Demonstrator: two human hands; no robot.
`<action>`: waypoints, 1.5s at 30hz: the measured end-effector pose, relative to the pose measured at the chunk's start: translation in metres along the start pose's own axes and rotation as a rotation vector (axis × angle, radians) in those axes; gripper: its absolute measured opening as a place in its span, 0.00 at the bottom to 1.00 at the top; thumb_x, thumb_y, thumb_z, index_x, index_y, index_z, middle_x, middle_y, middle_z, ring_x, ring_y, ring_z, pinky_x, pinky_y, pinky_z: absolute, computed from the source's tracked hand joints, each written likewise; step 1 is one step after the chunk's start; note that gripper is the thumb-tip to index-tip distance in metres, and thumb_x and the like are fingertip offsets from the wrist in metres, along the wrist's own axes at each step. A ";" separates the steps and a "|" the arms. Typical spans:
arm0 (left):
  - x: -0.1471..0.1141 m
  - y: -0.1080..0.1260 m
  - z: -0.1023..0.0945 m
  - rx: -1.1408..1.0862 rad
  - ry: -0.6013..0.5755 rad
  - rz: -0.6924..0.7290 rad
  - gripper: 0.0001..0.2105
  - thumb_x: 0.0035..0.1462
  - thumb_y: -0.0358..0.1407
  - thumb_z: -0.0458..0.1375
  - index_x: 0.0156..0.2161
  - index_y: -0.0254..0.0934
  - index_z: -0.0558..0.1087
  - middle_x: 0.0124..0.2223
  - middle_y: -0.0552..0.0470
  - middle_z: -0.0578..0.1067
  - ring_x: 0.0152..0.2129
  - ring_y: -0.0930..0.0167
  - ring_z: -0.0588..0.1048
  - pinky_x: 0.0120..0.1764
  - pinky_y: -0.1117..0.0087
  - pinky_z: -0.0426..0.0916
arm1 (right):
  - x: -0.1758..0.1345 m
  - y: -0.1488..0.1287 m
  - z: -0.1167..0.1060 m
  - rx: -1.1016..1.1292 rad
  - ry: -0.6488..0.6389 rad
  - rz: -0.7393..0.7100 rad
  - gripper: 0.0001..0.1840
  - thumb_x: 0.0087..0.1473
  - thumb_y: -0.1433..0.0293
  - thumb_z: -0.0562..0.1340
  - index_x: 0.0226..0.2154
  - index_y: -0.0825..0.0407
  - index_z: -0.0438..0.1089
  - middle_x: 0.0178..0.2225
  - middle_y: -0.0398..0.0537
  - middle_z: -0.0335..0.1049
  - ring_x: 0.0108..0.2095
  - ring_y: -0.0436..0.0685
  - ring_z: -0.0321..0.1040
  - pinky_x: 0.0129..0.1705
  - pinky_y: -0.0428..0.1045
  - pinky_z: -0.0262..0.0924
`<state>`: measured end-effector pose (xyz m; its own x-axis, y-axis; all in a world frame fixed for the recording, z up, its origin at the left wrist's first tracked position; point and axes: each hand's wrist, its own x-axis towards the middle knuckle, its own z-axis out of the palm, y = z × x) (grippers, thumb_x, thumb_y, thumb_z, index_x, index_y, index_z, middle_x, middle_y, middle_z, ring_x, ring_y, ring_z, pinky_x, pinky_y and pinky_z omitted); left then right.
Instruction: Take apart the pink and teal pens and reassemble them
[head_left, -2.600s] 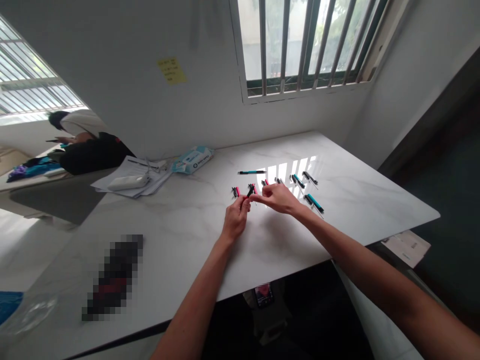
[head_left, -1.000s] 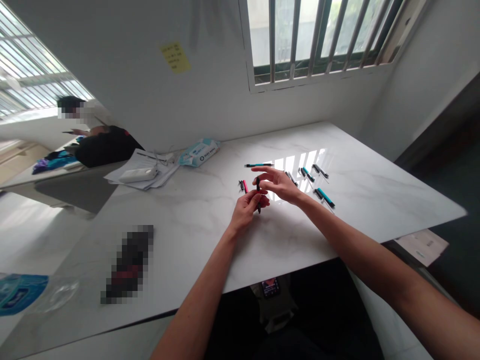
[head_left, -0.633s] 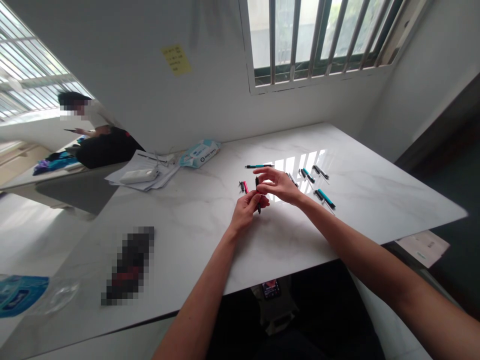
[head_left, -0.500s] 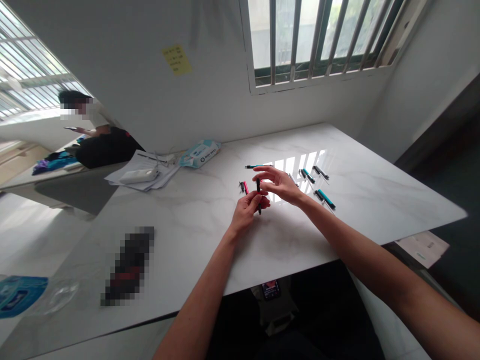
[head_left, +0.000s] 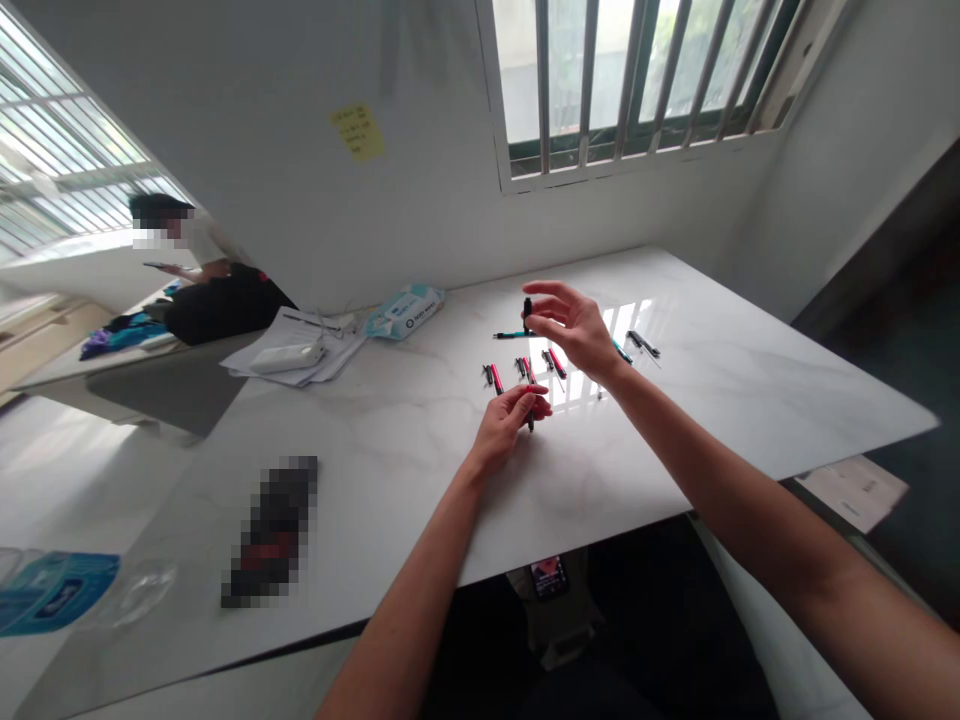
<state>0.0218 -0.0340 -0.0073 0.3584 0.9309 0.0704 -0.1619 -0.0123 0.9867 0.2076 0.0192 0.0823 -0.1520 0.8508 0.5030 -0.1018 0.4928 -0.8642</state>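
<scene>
In the head view, my left hand [head_left: 508, 425] is closed around a pen [head_left: 531, 424] whose dark end sticks out below the fingers. Higher up and to the right, my right hand [head_left: 581, 325] pinches a black pen cap [head_left: 527, 306], apart from the pen. Beyond my left hand lie red and black pen parts [head_left: 493, 378], with another red set [head_left: 555, 362] farther right. A blue pen [head_left: 511, 335] rests behind them. Past my right hand are a teal piece [head_left: 622, 350] and black-and-clear pen parts [head_left: 643, 344]. My right hand and forearm hide some pieces.
A wipes pack [head_left: 405, 312] and papers [head_left: 289, 365] with a white object on top lie at the back left. A blurred dark object [head_left: 270, 535] and a plastic bottle [head_left: 64, 590] are nearer on the left. A person sits beyond. A phone [head_left: 548, 577] is below the table edge.
My right hand has moved up and away from my left hand with the black cap. My left hand still grips the pen. The view has shifted slightly.
</scene>
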 end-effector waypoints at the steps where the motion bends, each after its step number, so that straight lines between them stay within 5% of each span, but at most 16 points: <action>1: 0.000 0.000 0.000 -0.004 0.002 0.003 0.23 0.61 0.53 0.68 0.49 0.33 0.81 0.38 0.46 0.81 0.36 0.68 0.80 0.46 0.64 0.74 | 0.002 -0.006 -0.004 -0.035 0.026 -0.018 0.25 0.59 0.59 0.70 0.58 0.46 0.73 0.43 0.48 0.76 0.47 0.59 0.76 0.53 0.56 0.74; 7: 0.001 0.006 -0.002 -0.019 0.048 0.047 0.23 0.61 0.52 0.68 0.48 0.33 0.81 0.38 0.46 0.81 0.35 0.68 0.79 0.44 0.65 0.74 | -0.031 -0.020 -0.059 -0.430 0.026 0.097 0.20 0.58 0.61 0.70 0.52 0.49 0.79 0.41 0.49 0.78 0.35 0.57 0.77 0.35 0.51 0.72; 11: 0.003 0.009 0.002 -0.033 0.034 0.057 0.22 0.61 0.52 0.68 0.47 0.33 0.81 0.37 0.47 0.81 0.36 0.68 0.80 0.45 0.65 0.75 | -0.070 -0.011 -0.088 -0.825 -0.022 0.339 0.16 0.59 0.69 0.67 0.51 0.50 0.81 0.40 0.51 0.81 0.35 0.57 0.79 0.37 0.52 0.72; 15: 0.005 0.008 0.003 -0.013 0.023 0.049 0.21 0.61 0.51 0.68 0.47 0.33 0.81 0.37 0.47 0.81 0.36 0.68 0.80 0.45 0.64 0.75 | -0.092 0.000 -0.084 -1.079 -0.162 0.526 0.18 0.60 0.74 0.67 0.52 0.52 0.81 0.42 0.54 0.83 0.40 0.62 0.80 0.44 0.54 0.72; 22: 0.003 0.005 -0.003 0.015 0.047 0.029 0.22 0.61 0.52 0.68 0.48 0.33 0.81 0.37 0.46 0.81 0.36 0.68 0.80 0.44 0.66 0.74 | -0.095 0.022 -0.061 -1.233 -0.260 0.546 0.24 0.61 0.75 0.65 0.59 0.54 0.77 0.47 0.58 0.82 0.50 0.69 0.79 0.48 0.54 0.69; 29: 0.003 0.005 -0.001 -0.002 0.054 0.034 0.22 0.60 0.51 0.69 0.48 0.33 0.81 0.37 0.47 0.81 0.35 0.68 0.80 0.43 0.66 0.74 | -0.098 0.017 -0.063 -1.145 -0.128 0.483 0.19 0.62 0.70 0.67 0.55 0.54 0.78 0.43 0.57 0.82 0.43 0.66 0.79 0.45 0.55 0.69; 34: 0.003 0.003 0.001 -0.005 0.011 0.049 0.21 0.61 0.51 0.69 0.46 0.34 0.81 0.37 0.47 0.80 0.35 0.68 0.79 0.44 0.65 0.74 | -0.090 -0.001 -0.026 -0.673 0.016 0.224 0.15 0.64 0.56 0.68 0.44 0.48 0.83 0.35 0.49 0.82 0.33 0.58 0.76 0.40 0.55 0.71; 39: 0.002 0.004 0.002 0.106 -0.033 0.095 0.19 0.63 0.52 0.67 0.42 0.34 0.81 0.34 0.47 0.80 0.33 0.69 0.77 0.41 0.67 0.73 | -0.080 0.009 0.016 -0.306 0.021 0.237 0.15 0.60 0.54 0.70 0.40 0.48 0.83 0.33 0.48 0.82 0.32 0.58 0.77 0.39 0.55 0.74; 45: 0.002 0.005 0.004 0.199 0.018 0.098 0.17 0.63 0.48 0.65 0.44 0.35 0.82 0.37 0.48 0.80 0.30 0.71 0.75 0.36 0.69 0.70 | -0.075 0.016 0.009 -0.080 0.268 0.146 0.16 0.59 0.55 0.71 0.38 0.50 0.78 0.39 0.50 0.82 0.40 0.58 0.79 0.46 0.55 0.75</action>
<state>0.0254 -0.0331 -0.0021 0.3336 0.9278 0.1668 -0.0102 -0.1734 0.9848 0.2087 -0.0383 0.0311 0.1061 0.9260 0.3622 -0.0184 0.3660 -0.9304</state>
